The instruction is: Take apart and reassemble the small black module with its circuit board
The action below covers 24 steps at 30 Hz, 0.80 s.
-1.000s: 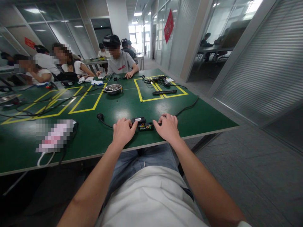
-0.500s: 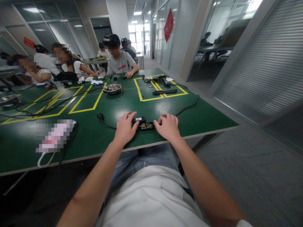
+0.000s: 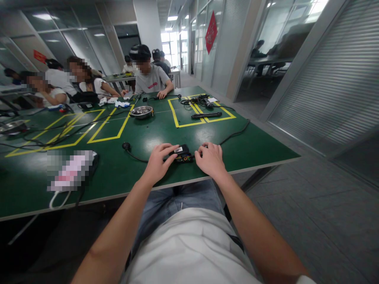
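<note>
Near the front edge of the green table (image 3: pixel 109 165) lies an open black casing (image 3: pixel 186 159) with electronic parts and a round orange-ringed piece showing. Tilted over its far side is a black cover (image 3: pixel 181 149) with a white label, gripped between the thumb and fingers of my left hand (image 3: pixel 157 163). My right hand (image 3: pixel 209 158) rests at the right of the casing, fingers curled down by the cable; whatever its fingertips hold is hidden. A black cable with a round plug (image 3: pixel 126 146) runs out to the left.
A metal bowl (image 3: pixel 142 112) stands farther back. Beyond the hands, a black bar (image 3: pixel 206 115) and a tangle of cables (image 3: pixel 195 100) lie around yellow tape. A pixelated pink-white object (image 3: pixel 72 169) is at left. A person (image 3: pixel 151 77) sits across the table.
The labelled cover has shifted right and tilted over the casing, covering part of its inside. My left hand has moved slightly right with it. My right hand has hardly moved.
</note>
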Motion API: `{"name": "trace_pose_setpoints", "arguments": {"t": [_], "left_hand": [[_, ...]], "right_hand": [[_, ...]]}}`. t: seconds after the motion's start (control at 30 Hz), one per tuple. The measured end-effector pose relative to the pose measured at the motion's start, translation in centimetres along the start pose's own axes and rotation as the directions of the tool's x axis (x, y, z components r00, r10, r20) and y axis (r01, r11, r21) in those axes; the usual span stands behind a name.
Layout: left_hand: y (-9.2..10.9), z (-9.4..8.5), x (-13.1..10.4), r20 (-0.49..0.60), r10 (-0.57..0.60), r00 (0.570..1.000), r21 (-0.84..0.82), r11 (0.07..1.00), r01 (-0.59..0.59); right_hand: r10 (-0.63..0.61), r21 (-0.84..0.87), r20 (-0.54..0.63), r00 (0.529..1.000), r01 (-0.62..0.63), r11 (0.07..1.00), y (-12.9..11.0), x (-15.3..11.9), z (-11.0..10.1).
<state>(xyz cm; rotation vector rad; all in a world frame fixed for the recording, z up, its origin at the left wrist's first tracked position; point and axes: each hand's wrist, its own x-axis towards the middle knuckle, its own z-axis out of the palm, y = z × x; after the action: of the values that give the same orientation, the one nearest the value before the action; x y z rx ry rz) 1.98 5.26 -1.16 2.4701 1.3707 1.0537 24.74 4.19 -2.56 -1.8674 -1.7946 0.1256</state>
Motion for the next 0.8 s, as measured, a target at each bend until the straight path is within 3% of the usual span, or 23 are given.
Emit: {"name": "trace_pose_setpoints", "arguments": {"t": [0.07,0.17,0.5,0.63,0.73,0.8], "left_hand": [[-0.1,0.2,-0.2,0.102,0.116,0.988,-0.010,0.993,-0.116],[-0.4,0.4,-0.2,0.179,0.151,0.972,0.015,0.988,-0.156],[0.0,0.5,0.0,0.196,0.119,0.973,0.002,0.993,-0.121],[0.1,0.6,0.4,0.122,0.031,0.992,0.007,0.999,-0.032],[-0.2,0.8,0.8,0.025,-0.126,0.992,0.071,0.990,0.124],[-0.3,0.9,1.0,0.036,-0.218,0.975,0.113,0.971,0.212]], "right_hand": [[0.001,0.001,0.000,1.000,-0.001,1.000,-0.1,0.0,0.0],[-0.001,0.010,-0.010,1.000,0.001,1.000,0.0,0.0,0.1],[-0.007,0.017,-0.016,1.000,0.007,1.000,0.2,0.0,0.1],[0.004,0.004,0.012,1.000,-0.004,1.000,0.0,0.0,-0.3],[0.008,-0.007,0.025,1.000,-0.008,1.000,-0.1,0.0,-0.4],[0.009,-0.009,0.026,1.000,-0.009,1.000,-0.1,0.0,-0.5]]}}
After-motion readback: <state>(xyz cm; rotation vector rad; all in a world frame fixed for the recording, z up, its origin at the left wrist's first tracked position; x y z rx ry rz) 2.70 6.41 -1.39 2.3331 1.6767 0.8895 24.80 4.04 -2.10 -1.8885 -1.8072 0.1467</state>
